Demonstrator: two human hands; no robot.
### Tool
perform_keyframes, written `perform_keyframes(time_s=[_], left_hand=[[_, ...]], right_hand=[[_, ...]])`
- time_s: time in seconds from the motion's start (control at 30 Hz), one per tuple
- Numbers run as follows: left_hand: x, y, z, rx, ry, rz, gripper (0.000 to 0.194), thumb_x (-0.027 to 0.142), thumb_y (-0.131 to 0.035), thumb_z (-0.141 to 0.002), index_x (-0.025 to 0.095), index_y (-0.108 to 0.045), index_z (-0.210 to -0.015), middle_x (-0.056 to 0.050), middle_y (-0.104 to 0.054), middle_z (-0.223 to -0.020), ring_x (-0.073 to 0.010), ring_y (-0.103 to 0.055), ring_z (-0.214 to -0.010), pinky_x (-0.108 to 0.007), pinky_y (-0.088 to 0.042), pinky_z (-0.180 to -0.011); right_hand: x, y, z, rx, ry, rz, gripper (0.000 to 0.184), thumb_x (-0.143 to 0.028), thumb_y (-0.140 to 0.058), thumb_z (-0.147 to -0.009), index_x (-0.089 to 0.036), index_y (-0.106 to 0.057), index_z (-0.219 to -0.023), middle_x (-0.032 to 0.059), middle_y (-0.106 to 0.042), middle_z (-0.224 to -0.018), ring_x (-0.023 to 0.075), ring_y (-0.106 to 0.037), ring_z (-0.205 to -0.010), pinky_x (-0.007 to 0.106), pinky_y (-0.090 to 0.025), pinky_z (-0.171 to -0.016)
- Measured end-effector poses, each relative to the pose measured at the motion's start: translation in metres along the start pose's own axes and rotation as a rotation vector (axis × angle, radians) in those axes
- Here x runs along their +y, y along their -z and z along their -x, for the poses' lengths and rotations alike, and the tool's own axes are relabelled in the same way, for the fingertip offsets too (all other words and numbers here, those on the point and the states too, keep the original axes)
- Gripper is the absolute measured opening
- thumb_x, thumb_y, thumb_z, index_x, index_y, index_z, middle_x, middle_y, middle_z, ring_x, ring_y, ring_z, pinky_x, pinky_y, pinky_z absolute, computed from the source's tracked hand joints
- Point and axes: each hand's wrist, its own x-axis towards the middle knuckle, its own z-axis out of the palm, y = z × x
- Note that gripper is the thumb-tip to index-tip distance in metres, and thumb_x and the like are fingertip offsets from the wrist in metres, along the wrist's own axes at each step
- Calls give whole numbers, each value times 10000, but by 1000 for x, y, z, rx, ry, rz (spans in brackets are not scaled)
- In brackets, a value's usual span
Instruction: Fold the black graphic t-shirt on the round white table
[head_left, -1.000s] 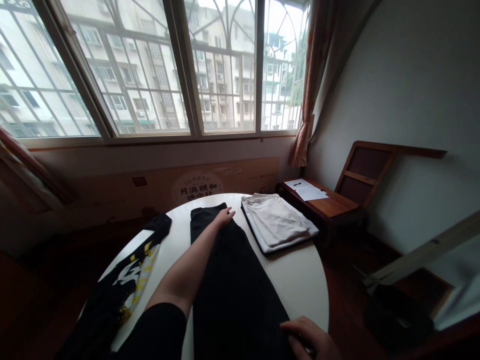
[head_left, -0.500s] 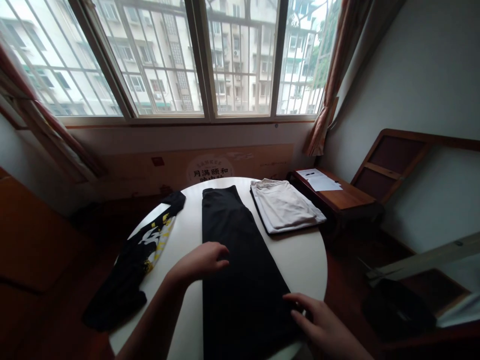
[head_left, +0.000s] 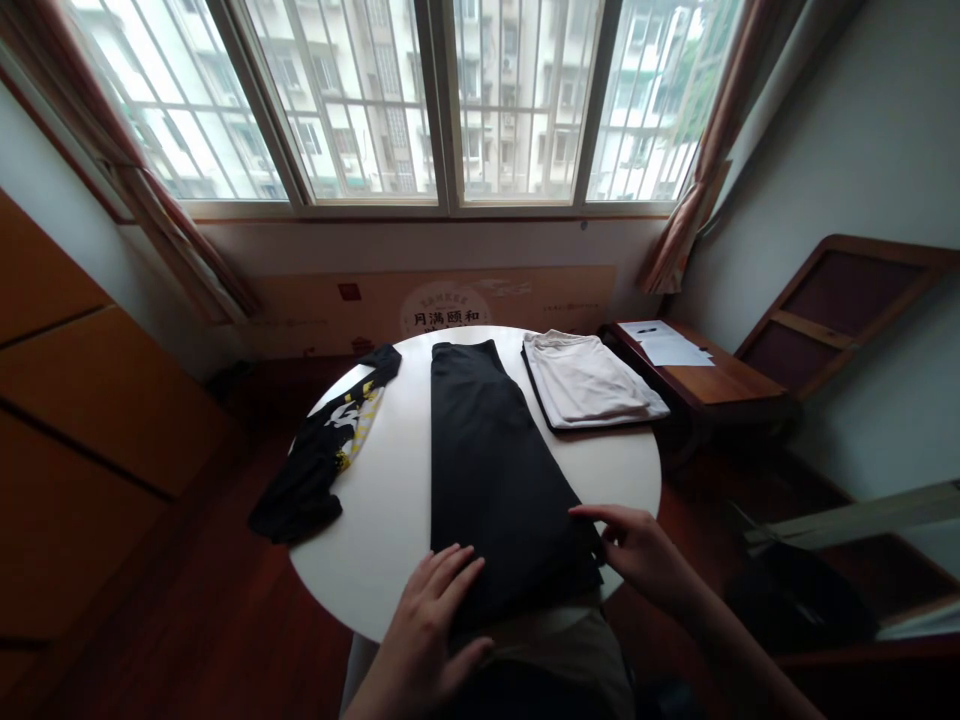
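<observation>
A pair of black trousers (head_left: pixel 495 450), folded lengthwise, lies on the round white table (head_left: pixel 375 540). The wide leg end hangs over the near edge. My left hand (head_left: pixel 431 625) rests at the lower left of the trousers, fingers stretched and thumb apart, holding nothing. At the lower right side, my right hand (head_left: pixel 630 545) has its index finger on the cloth and the other fingers curled around the trouser edge; the fingertips are partly hidden. A black T-shirt (head_left: pixel 330 460) with a white and yellow print lies on the left, partly over the table's edge.
Folded light-coloured clothes (head_left: pixel 592 380) lie over a dark piece at the back right of the table. Papers (head_left: pixel 667 345) sit on a low wooden table (head_left: pixel 720 380) beyond. A barred window (head_left: pixel 442 110) faces me, and a wooden cabinet (head_left: pixel 97 400) stands left.
My left hand has come down from over the middle of the trousers to their lower left edge. My right hand has closed on the right edge. The view has tilted downward.
</observation>
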Motion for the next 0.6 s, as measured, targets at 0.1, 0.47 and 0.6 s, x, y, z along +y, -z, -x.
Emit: perform_keyframes(time_s=[0.1,0.47,0.6], left_hand=[[11,-7,-7,72,-21,-31,820,402,-748,-783,377,-410,-1529,-98,-537,-1502,-388,-485,-1376,-640,-367,-1160],[4,-19,-4,204,13,-80,815,-27,-500,-617,416,-663,-1281,-65,-670,-1253,-318,-622,-1148,-526,-546,-995],[-2,-7,7,258,0,-32,665,12,-503,-723,466,-705,-1165,-77,-678,-1013,-279,-654,-935,-441,-604,-794]], right_hand=[[-7,-8,-10,92,106,140,392,-143,-536,-781,-220,-758,-1095,59,-773,-1053,159,-683,-722,291,-563,-721],[3,-9,6,41,122,214,410,-128,-498,-826,-230,-750,-1133,64,-767,-1009,203,-710,-846,294,-557,-747],[14,-10,20,-23,129,235,431,-124,-494,-845,-250,-757,-1162,67,-771,-1026,218,-727,-934,302,-560,-813]])
